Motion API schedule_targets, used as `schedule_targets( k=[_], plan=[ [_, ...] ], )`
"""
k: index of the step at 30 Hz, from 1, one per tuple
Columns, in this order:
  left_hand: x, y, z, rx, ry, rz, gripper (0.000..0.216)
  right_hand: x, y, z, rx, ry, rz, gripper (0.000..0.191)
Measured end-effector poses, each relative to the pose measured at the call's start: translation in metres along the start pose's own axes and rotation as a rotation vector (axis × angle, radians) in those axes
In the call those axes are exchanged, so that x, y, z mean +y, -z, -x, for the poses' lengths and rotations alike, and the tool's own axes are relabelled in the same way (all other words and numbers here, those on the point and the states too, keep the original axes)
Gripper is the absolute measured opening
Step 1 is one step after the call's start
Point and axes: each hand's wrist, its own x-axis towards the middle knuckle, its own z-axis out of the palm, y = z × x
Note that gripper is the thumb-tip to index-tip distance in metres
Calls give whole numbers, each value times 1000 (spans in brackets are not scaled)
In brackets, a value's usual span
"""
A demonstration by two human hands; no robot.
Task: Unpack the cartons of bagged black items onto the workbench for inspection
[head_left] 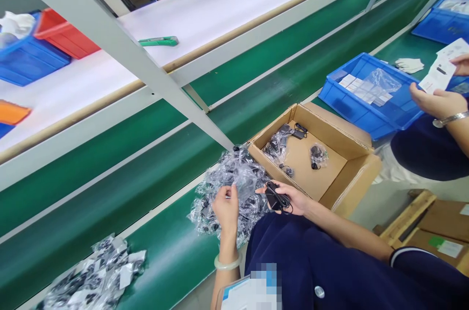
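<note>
My right hand (293, 198) is wrapped round a black power adapter (273, 196) with its cable bundled in loops. My left hand (226, 206) has its thumb and fingers pinched on what looks like a clear plastic bag (245, 180). Beneath both hands spreads a heap of bagged adapters (210, 197) in crinkled clear plastic on the green work surface. Just beyond my right hand stands an open cardboard box (330, 173), with a few adapters inside, some bagged and one bare (299, 131).
At lower left lies another pile of bagged parts (98, 276). A blue bin (366, 109) with small white boxes stands past the carton. On the right a co-worker's hands (439, 102) hold a printed leaflet (441, 70). A slanted metal post (176, 90) crosses in front; a green cutter (159, 41) lies on the shelf.
</note>
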Motion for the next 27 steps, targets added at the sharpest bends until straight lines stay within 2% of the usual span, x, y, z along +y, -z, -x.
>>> schedule_targets(
  k=[2,5,8,13,15,18,20,22,25,27],
  plan=[
    [10,-6,8,-67,-83,2,35,0,-7,-6,21,-16,59,49],
    [20,-11,19,-148,-188,15,40,3,-12,-15,136,-28,224,50],
    [22,-11,27,-199,-238,33,43,6,-11,-21,227,-41,346,55],
    [18,-11,38,-283,-289,77,43,4,-12,-23,309,-261,404,67],
    [17,-10,42,-297,-304,87,42,0,-16,-22,284,-279,347,65],
    [14,-7,44,-293,-315,104,41,-5,-19,-20,190,-243,104,47],
    [12,-4,44,-284,-323,110,40,-6,-19,-20,164,-218,23,41],
    [12,-3,45,-292,-330,114,39,-4,-19,-21,185,-247,165,42],
    [14,-2,46,-308,-309,142,41,-2,-24,-19,235,-343,690,51],
    [15,1,43,-310,-253,176,42,-6,-29,-13,231,-278,1044,53]
  ],
)
